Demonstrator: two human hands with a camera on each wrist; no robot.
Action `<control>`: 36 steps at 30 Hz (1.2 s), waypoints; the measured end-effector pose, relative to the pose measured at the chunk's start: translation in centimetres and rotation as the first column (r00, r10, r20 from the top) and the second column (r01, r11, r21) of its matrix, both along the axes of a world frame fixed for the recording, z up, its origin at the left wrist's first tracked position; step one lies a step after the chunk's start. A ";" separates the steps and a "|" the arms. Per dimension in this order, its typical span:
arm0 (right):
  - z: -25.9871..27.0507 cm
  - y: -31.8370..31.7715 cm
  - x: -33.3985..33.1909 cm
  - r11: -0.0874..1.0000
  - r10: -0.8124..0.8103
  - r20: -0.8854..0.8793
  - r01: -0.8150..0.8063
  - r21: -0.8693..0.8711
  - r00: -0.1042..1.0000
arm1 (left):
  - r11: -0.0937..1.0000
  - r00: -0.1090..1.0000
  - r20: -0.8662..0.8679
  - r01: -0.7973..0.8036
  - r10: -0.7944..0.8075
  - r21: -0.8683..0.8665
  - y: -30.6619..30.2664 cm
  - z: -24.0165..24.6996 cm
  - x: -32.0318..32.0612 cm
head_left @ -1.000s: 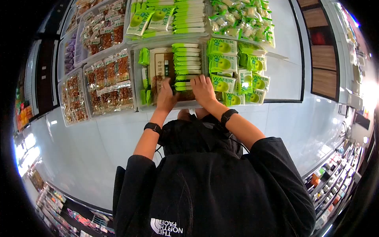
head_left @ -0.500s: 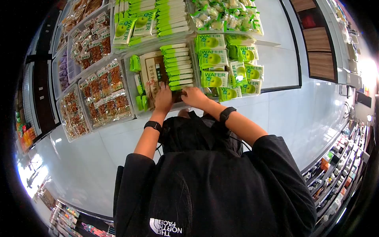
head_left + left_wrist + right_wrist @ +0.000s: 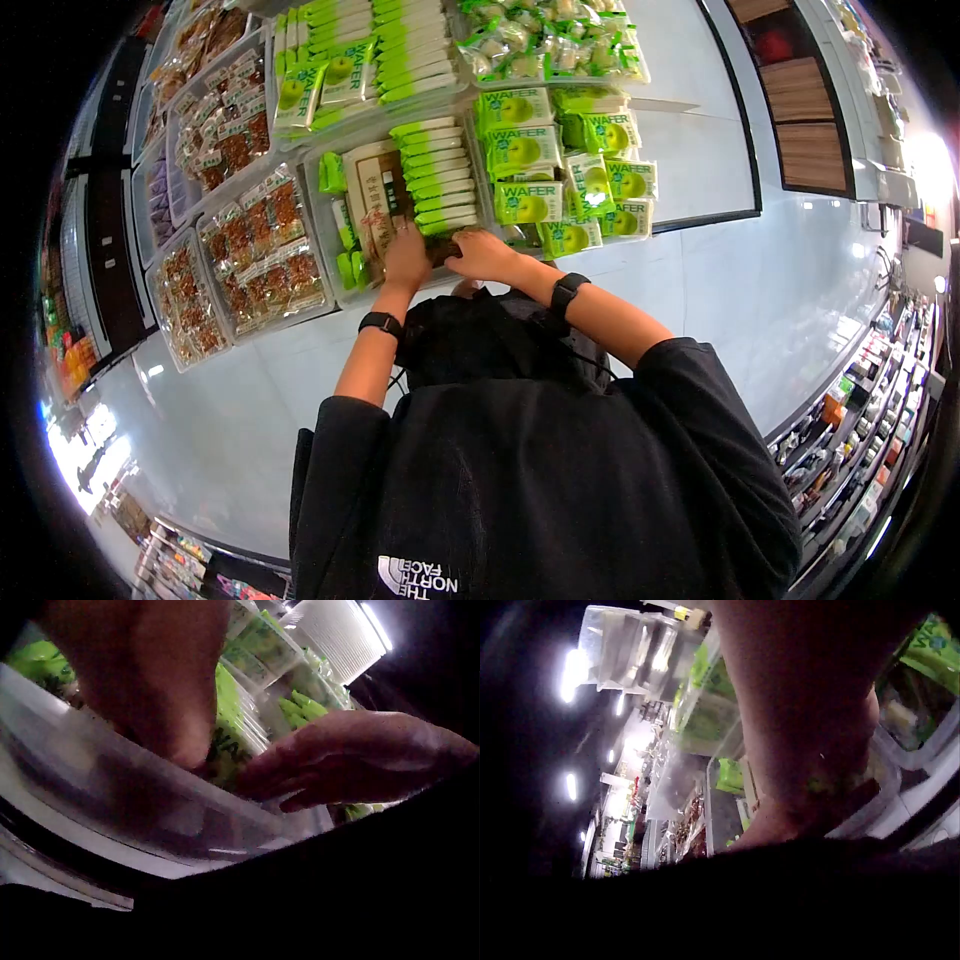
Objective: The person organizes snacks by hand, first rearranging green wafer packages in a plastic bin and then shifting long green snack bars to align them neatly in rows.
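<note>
A row of green-and-white wafer packets (image 3: pixel 436 175) stands in a clear plastic bin (image 3: pixel 312 240). At the row's near end are both hands, close together, one on each side. My left hand (image 3: pixel 408 262) reaches down over a beige printed card (image 3: pixel 372 195); its fingertips are hidden in the left wrist view. From the other side comes my right hand (image 3: pixel 484 256), its fingers long and fairly straight in the left wrist view, fingertips right at a green packet (image 3: pixel 229 754). A brown surface (image 3: pixel 440 255) shows between the hands.
To the right, apple WAFER packets (image 3: pixel 525 150) lie loosely in another bin. Bins of brown nut snacks (image 3: pixel 262 250) adjoin on the left. Behind are more wafer packets (image 3: pixel 415 45) and small wrapped sweets (image 3: pixel 560 40). Pale floor (image 3: pixel 250 390) surrounds the display.
The right hand has come off the top of the row, down to its near end and closer to the left hand. The bins have shifted left in view as the head turned.
</note>
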State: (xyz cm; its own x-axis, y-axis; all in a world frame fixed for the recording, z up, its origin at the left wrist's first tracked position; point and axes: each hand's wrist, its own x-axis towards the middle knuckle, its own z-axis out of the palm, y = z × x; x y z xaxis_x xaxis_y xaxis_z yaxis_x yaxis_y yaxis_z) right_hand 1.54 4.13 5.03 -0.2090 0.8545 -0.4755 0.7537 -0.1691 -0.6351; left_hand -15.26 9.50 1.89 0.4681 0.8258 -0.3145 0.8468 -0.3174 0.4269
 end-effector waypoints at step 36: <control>5.2 -6.5 13.6 0.530 -0.831 0.179 0.652 0.542 0.527 | 0.779 0.658 0.510 0.626 -0.554 0.040 -1.5 8.5 15.4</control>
State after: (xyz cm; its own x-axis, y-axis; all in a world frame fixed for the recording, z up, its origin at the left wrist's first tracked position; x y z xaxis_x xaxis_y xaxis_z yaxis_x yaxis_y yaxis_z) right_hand 15.13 -2.40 10.28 0.7061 0.7072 0.0358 0.6334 -0.6082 -0.4784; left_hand 0.14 8.01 10.39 0.9564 0.2920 0.0010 0.1797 -0.5916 0.7860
